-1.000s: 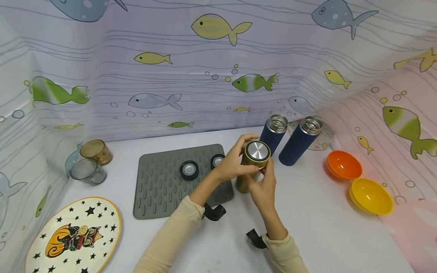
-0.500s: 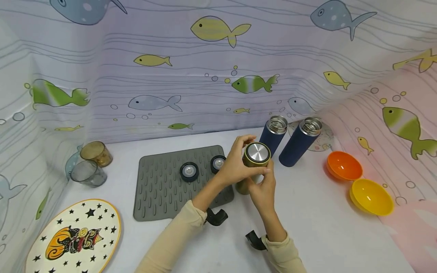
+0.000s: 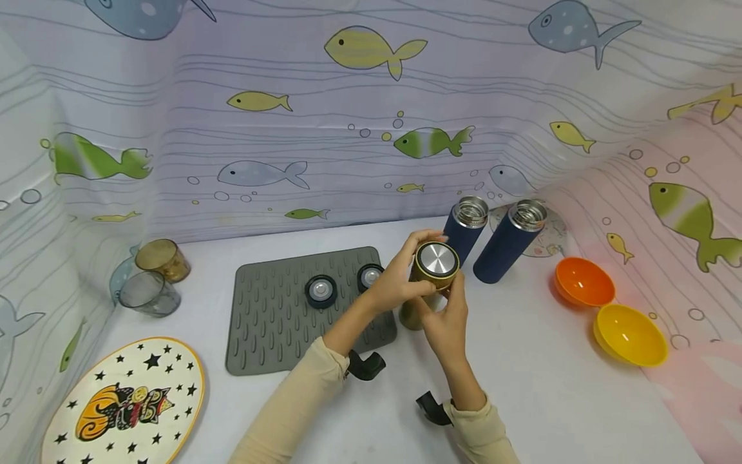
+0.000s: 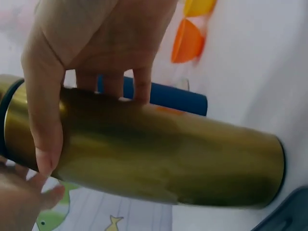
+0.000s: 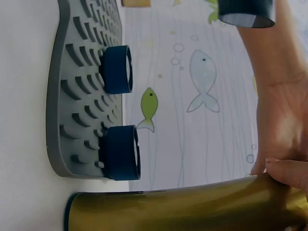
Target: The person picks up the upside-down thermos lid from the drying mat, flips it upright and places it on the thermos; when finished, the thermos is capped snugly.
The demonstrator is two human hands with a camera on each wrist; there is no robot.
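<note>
A gold thermos (image 3: 410, 317) with a brushed-steel top (image 3: 437, 258) stands upright on the white table, just right of a grey drying mat (image 3: 261, 328). My left hand (image 3: 397, 283) grips it near the top, thumb across the front and fingers round the far side. Lower down, my right hand (image 3: 449, 328) holds it from the front right, between thumb and fingers. In the left wrist view the thermos body (image 4: 168, 154) shows along its length, the left thumb close below a dark ring. Its base (image 5: 72, 211) shows beside the mat in the right wrist view.
Two dark blue bottles without lids, one nearer (image 3: 504, 251) and one behind the hands (image 3: 462, 238), stand at the back right. Two dark caps (image 3: 321, 291) sit on the mat. Orange (image 3: 584, 281) and yellow (image 3: 628, 335) bowls stand right; glasses (image 3: 151, 293) and an owl plate (image 3: 185, 412) left.
My left thumb has swung right across the front of the thermos and come back left. The right hand has kept its hold low on it, and the thermos stays in place.
</note>
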